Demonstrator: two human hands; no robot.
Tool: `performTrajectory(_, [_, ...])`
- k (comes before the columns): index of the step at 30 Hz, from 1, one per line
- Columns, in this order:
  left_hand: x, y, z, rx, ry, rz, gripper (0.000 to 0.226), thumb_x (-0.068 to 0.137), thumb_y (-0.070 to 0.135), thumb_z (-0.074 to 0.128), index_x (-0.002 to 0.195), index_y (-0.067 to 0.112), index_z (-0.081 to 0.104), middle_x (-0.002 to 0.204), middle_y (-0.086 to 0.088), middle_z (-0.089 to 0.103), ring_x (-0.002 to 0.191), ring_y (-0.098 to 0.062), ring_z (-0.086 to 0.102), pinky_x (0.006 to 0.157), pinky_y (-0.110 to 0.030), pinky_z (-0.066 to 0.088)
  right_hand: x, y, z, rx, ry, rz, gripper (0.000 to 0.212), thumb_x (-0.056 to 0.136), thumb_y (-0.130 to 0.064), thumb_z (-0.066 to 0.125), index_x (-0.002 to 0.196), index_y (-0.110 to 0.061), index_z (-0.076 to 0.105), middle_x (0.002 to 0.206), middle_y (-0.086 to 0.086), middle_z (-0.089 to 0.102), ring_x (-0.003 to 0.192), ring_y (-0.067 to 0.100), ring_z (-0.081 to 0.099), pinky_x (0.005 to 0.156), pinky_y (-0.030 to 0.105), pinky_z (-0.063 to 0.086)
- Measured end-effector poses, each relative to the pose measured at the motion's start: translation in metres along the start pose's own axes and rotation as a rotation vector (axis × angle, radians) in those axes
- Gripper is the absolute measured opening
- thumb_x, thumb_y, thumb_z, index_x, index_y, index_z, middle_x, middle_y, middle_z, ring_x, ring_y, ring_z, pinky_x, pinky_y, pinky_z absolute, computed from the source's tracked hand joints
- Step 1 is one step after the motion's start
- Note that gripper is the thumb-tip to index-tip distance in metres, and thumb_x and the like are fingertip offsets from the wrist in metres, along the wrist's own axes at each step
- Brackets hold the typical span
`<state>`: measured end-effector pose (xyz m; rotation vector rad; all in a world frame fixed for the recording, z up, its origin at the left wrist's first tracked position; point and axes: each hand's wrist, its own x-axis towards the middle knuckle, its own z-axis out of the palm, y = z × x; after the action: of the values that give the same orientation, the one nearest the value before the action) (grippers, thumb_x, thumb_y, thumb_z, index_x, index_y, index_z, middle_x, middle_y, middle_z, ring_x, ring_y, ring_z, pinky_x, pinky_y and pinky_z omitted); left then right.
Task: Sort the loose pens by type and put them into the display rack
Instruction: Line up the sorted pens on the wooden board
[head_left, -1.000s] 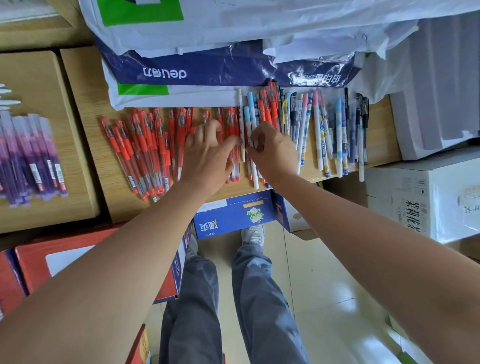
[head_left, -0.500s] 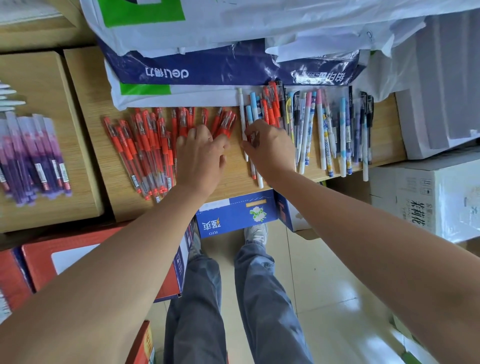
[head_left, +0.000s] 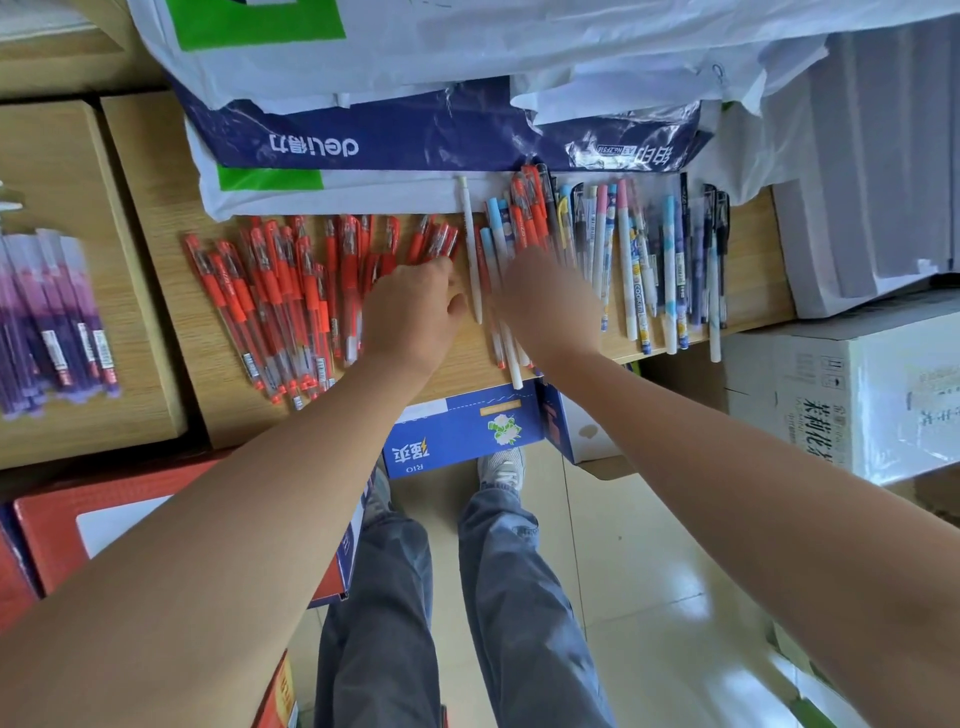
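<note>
A pile of red gel pens (head_left: 270, 301) lies on the left half of a wooden shelf board (head_left: 156, 218). To its right is a mixed row of patterned, blue, pink and dark pens (head_left: 649, 270), with a few red ones among them. A single white pen (head_left: 470, 249) lies between the two groups. My left hand (head_left: 415, 312) sits at the red pile's right end, fingers curled down onto red pens. My right hand (head_left: 545, 306) is blurred and covers the left end of the mixed row; its fingertips are hidden. No display rack is visible.
Wrapped paper packs (head_left: 363, 140) lie along the back of the shelf, touching the pen tips. Purple pens (head_left: 47, 322) rest on a neighbouring board at the left. A blue box (head_left: 457, 436), a red box (head_left: 62, 525) and a white carton (head_left: 831, 395) stand below.
The hands, together at the white pen a second ago, have drawn apart. My left hand moved left onto the red pens and its fingers curled; my right hand slid right over the mixed pens.
</note>
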<state>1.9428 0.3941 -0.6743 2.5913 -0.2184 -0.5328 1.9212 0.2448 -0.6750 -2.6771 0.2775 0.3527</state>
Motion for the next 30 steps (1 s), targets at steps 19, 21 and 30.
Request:
performTrajectory(19, [0.019,0.030,0.010,0.034,-0.023,-0.257,0.031,0.089,0.034,0.065,0.083,0.004,0.062,0.075,-0.004,0.063,0.069,-0.023,0.061,0.055,-0.030,0.040,0.003,0.028,-0.011,0.197,-0.010,-0.075,0.015,0.086,-0.015,0.062,0.100,-0.012,0.062,0.077,0.001,0.069,0.063,0.017,0.063,0.056,0.036,0.056])
performTrajectory(21, [0.018,0.034,0.010,0.061,-0.010,-0.263,0.031,0.089,0.035,0.064,0.079,0.008,0.054,0.073,-0.005,0.057,0.068,-0.024,0.057,0.055,-0.031,0.038,0.003,0.030,-0.011,0.199,-0.011,-0.083,0.014,0.086,-0.014,0.062,0.100,-0.011,0.062,0.076,0.000,0.069,0.062,0.016,0.062,0.055,0.035,0.055])
performTrajectory(30, [0.014,0.028,0.012,-0.294,-0.120,-0.403,0.033,0.084,0.030,0.062,0.073,-0.001,0.063,0.066,-0.013,0.068,0.060,-0.028,0.069,0.065,-0.043,0.058,0.003,0.032,-0.010,0.235,0.009,-0.111,0.011,0.086,-0.014,0.061,0.095,-0.009,0.065,0.075,0.000,0.069,0.062,0.015,0.062,0.054,0.033,0.055])
